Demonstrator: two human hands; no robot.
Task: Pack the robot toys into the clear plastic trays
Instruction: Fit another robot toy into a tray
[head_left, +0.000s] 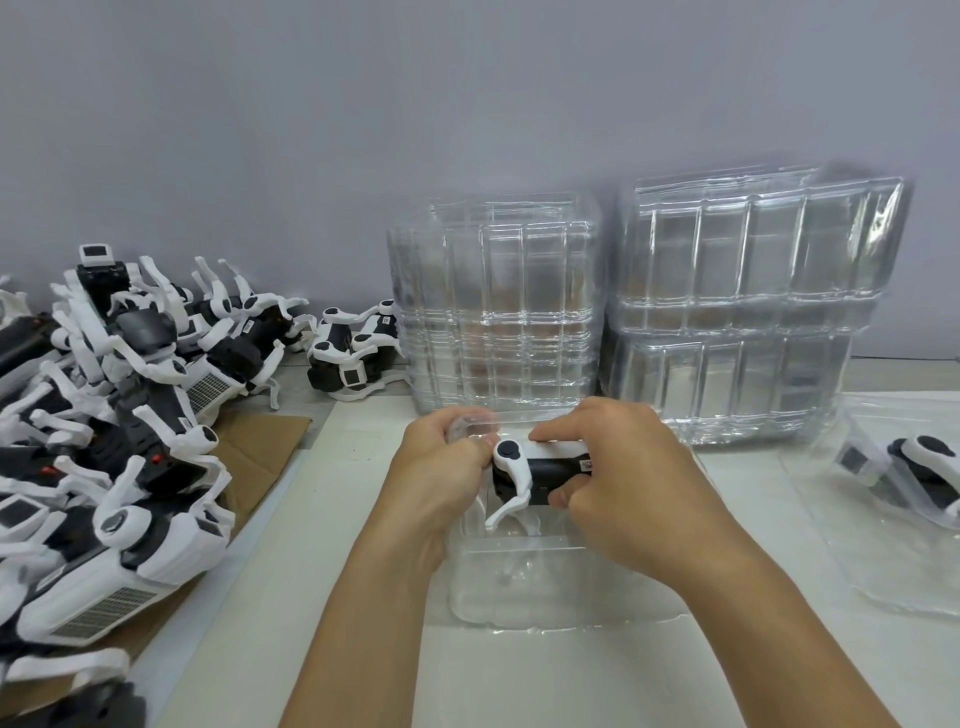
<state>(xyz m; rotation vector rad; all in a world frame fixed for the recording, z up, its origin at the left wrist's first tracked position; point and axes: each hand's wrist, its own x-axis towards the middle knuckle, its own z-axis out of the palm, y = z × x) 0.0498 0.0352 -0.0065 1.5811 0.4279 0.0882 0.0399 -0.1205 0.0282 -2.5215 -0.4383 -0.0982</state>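
Head view: 1 robot toy (537, 475), black body with white legs, is held over the open clear tray (545, 587) lying on the bench (519, 680). Its long axis runs left to right, roughly parallel to the tray's far edge. The right hand (623, 467) grips the body from the right, thumb below and fingers on top. The left hand (441, 467) is curled at the toy's left end, where a white leg hangs down toward the tray; what it pinches cannot be told. Both hands are equally near.

Judgement: the toy sits directly above the tray's far portion, so the coming move is straight down. Unpacked toys (104, 415) lie piled well to the left.
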